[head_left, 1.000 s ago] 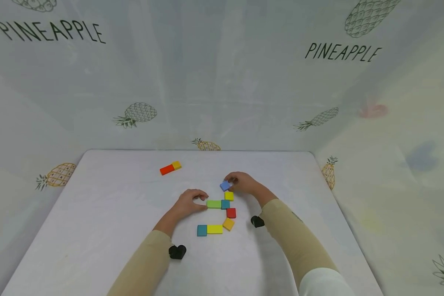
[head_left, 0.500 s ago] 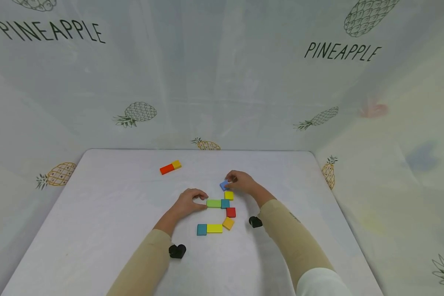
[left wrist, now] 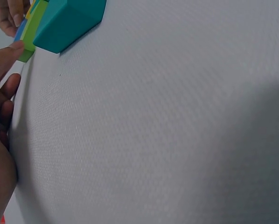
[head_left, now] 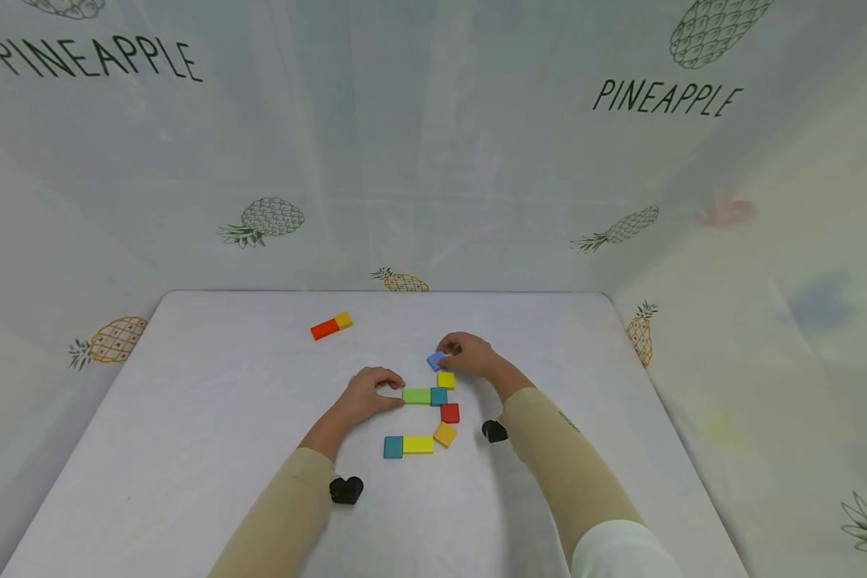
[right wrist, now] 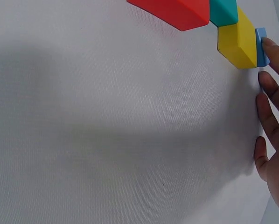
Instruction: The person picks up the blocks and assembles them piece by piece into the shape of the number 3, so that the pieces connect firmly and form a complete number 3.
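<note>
My right hand (head_left: pixel 468 355) pinches a small blue block (head_left: pixel 435 361) between thumb and fingers, at the top of a curved line of coloured blocks; part of the block is hidden by the fingers. Just below it lies a yellow block (head_left: pixel 445 380), then a teal block (head_left: pixel 439 396). Left of that teal block is a longer green block (head_left: pixel 416 396). My left hand (head_left: pixel 364 393) is at the green block's left end, with the thumb (left wrist: pixel 13 49) touching it and the other fingers loosely bent. The right wrist view shows the blue block (right wrist: pixel 261 46) beside the yellow one.
The line continues down through a red block (head_left: pixel 450 413), a turned orange block (head_left: pixel 445 434), a long yellow block (head_left: pixel 417 445) and a teal block (head_left: pixel 393 447). Farther back lie a red-orange block (head_left: pixel 324 329) and a yellow-orange block (head_left: pixel 343 320). Black heart-shaped pieces (head_left: pixel 346 490) sit at both sleeves.
My right wrist and the blue block have shifted very slightly left. The left hand and the other blocks stay in place.
</note>
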### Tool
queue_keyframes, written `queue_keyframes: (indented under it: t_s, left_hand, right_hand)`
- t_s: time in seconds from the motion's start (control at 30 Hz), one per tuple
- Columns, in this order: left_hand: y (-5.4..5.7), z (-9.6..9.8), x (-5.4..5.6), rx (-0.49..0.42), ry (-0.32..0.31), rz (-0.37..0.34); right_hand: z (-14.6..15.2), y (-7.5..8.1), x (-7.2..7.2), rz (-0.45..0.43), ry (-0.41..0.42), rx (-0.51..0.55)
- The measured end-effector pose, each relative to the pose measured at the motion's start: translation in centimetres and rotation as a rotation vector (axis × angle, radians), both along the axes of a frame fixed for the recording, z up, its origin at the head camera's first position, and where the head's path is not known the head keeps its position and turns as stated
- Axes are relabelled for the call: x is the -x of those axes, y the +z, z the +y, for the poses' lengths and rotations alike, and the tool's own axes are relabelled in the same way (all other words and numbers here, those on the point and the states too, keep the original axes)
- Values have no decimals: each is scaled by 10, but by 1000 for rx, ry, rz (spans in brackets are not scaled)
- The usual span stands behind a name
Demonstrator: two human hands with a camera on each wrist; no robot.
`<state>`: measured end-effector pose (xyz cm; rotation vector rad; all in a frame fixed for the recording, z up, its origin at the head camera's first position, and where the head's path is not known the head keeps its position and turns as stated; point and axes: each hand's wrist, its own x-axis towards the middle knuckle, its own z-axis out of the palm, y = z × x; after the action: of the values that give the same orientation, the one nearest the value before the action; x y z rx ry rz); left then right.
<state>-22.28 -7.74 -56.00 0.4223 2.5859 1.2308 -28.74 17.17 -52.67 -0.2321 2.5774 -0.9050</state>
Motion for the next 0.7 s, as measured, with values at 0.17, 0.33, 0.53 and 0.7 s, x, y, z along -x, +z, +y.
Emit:
queue_keyframes:
  t_s: [0.17, 0.33, 0.53, 0.7]
  left_hand:
    - [1, 1, 0, 12, 1, 1]
    - [1, 2, -1, 14, 2, -2]
    - [2, 1, 0, 4, -4, 2]
    - [2, 1, 0, 6, -9, 9]
  right_hand:
    - [0, 2, -1, -7, 5, 0]
    - [0, 2, -1, -13, 10, -7]
    - [1, 2, 1, -19, 19, -15]
    - [2, 0, 2, -12, 26, -24]
